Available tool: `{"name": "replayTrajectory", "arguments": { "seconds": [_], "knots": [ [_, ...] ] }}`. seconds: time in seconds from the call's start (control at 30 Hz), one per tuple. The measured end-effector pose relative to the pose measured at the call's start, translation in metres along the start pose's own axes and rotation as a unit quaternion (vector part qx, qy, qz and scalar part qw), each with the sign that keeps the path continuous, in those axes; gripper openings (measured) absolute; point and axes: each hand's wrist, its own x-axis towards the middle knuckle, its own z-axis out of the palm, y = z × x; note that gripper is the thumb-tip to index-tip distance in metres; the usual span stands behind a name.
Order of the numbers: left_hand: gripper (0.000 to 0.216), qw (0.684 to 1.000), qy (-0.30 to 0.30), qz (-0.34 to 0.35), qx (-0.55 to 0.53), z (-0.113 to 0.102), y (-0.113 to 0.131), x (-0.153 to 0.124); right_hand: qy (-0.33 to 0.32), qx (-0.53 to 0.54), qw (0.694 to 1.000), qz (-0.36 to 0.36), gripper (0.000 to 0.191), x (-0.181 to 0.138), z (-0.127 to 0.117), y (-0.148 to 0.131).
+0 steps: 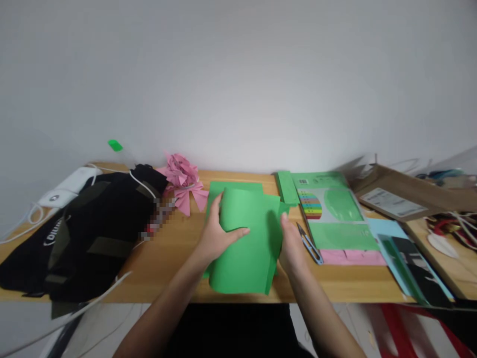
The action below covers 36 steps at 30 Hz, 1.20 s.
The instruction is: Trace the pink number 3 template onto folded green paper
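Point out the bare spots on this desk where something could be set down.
Bare wood shows between the black bag and the left hand, in front of the pink paper bow. A thin strip runs along the table's front edge below the paper pack. Crowded: the right side, around the scissors and cardboard box.

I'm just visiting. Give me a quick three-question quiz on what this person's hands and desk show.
1. True or false: the left hand rests on the green paper.
2. What lies just right of the right hand: (a) snips, (b) a stapler, (c) a cup?
3. What colour is the folded paper flower by the wall?

Key: 1 true. 2 (a), the snips. 3 pink.
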Motion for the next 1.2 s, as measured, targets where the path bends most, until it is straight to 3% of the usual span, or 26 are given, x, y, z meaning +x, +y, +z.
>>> {"name": "replayTrajectory", "arguments": {
  "seconds": [0.13,0.23,0.37,0.47,0.53,0.6,0.67,0.73,0.8,0.9,0.97,1.13,1.2],
  "knots": [
    [0.104,0.994,0.038,0.079,0.057,-0.007,0.032,0.010,0.015,0.049,0.998,-0.033,0.042,0.008,0.008,-0.041],
    [0.094,0.994,0.032,0.108,0.015,-0.021,0.060,0.023,-0.009,0.077,0.995,-0.066,0.038,0.016,0.010,-0.072],
    [0.068,0.989,-0.036,0.068,-0.129,-0.040,0.085,0.040,-0.070,0.112,0.988,-0.084,0.034,0.023,0.015,-0.097],
    [0.059,0.989,-0.013,0.043,-0.144,-0.045,0.090,0.045,-0.098,0.101,0.984,-0.108,0.030,0.024,0.013,-0.105],
    [0.052,0.990,0.024,0.062,-0.124,-0.045,0.089,0.046,-0.074,0.052,0.986,-0.138,0.026,0.024,0.000,-0.106],
    [0.046,0.989,0.064,0.101,-0.086,-0.045,0.088,0.046,0.004,-0.021,0.982,-0.190,0.028,0.024,-0.023,-0.103],
    [0.048,0.980,0.140,0.137,-0.028,-0.046,0.087,0.047,0.078,-0.158,0.972,-0.155,0.030,0.022,-0.052,-0.091],
    [0.053,0.956,0.213,0.195,0.058,-0.049,0.085,0.049,0.119,-0.353,0.926,-0.067,0.023,0.017,-0.078,-0.071],
    [0.058,0.913,0.271,0.268,0.144,-0.052,0.083,0.052,0.085,-0.528,0.844,0.030,0.016,0.007,-0.095,-0.045],
    [0.067,0.862,0.299,0.342,0.226,-0.058,0.078,0.057,0.045,-0.565,0.819,0.087,0.012,-0.009,-0.098,-0.011],
    [0.075,0.844,0.320,0.341,0.264,-0.062,0.074,0.059,0.029,-0.570,0.816,0.097,0.010,-0.015,-0.093,0.003],
    [0.085,0.855,0.326,0.293,0.278,-0.071,0.067,0.061,-0.005,-0.577,0.808,0.117,0.044,-0.013,-0.081,0.011],
    [0.085,0.856,0.324,0.292,0.278,-0.075,0.065,0.062,-0.007,-0.577,0.805,0.135,0.046,-0.010,-0.079,0.009]
  ]
}}
